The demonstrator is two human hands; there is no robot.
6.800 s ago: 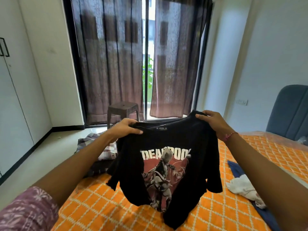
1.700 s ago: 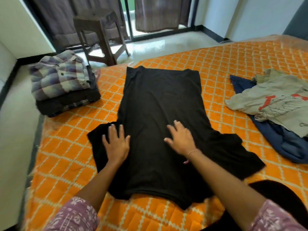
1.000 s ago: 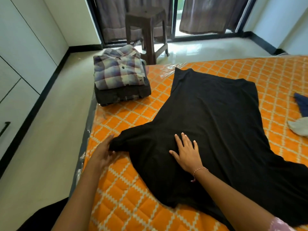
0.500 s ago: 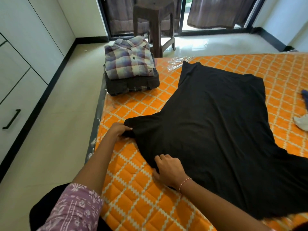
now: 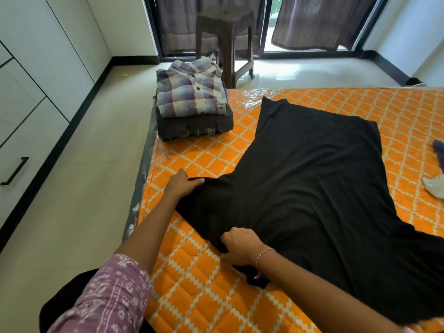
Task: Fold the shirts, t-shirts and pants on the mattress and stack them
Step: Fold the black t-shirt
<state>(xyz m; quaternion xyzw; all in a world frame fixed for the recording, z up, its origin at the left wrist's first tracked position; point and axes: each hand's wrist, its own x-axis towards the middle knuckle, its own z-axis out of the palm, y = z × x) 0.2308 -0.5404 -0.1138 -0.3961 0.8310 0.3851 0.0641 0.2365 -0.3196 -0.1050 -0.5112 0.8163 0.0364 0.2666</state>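
Your left hand and right hand both pinch the black t-shirt sleeve edge, ready to fold it inward on the mattress.

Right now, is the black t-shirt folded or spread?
Spread: the black t-shirt lies flat on the mattress, both hands gripping its near edge.

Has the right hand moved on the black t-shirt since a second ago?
Yes. The right hand left the middle of the black t-shirt and now grips its near edge, closer to the person.
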